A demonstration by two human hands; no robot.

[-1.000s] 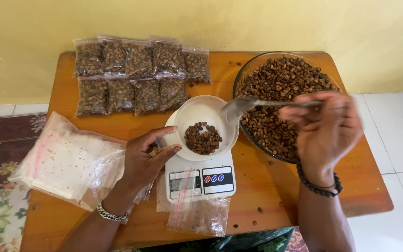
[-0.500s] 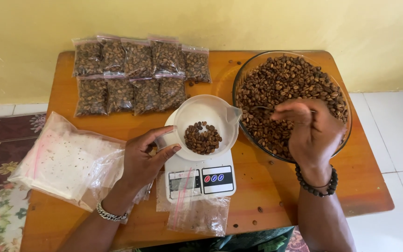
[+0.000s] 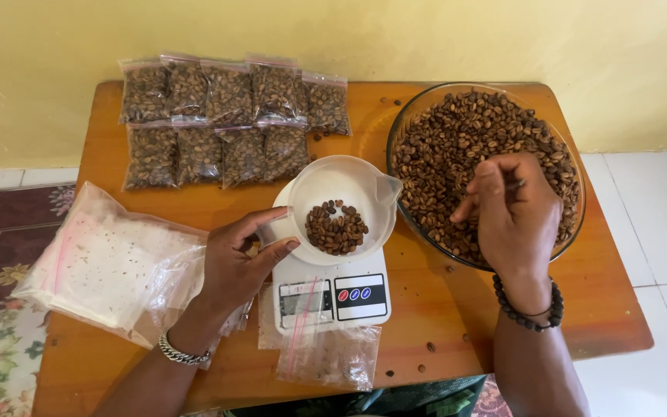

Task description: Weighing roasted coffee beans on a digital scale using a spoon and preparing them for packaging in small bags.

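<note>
1. Looks like the scooping part of a weighing job. The right hand (image 3: 511,212) is down in the big glass bowl (image 3: 573,224) at the desk's far right corner, fingers closed around a thin metal spoon (image 3: 515,185). Only a bit of the handle shows; the business end is hidden in the coffee beans (image 3: 457,139).
2. The left hand (image 3: 233,262) is on the near-left rim of the white measuring cup (image 3: 341,185), thumb and fingers curled on it in a narrow grip, as if steadying it.
3. That cup sits on a small white kitchen scale (image 3: 333,297) around the middle of the desk (image 3: 604,309), touching or just beside the glass bowl. There's only a small heap of beans (image 3: 336,229) in the bottom, so I'd say this portion is nowhere near full.
4. My guess at what the next move needs: lift the spoon level, clear the bowl's rim, and tip it over the middle of the cup without bumping it off the scale. A few stray beans lie on the desk already.
5. Other stuff: two rows of filled bean bags (image 3: 225,123) at the far left corner, a stack of empty zip bags (image 3: 110,262) by the left edge, and one empty bag (image 3: 326,359) at the near edge, partly under the scale.
</note>
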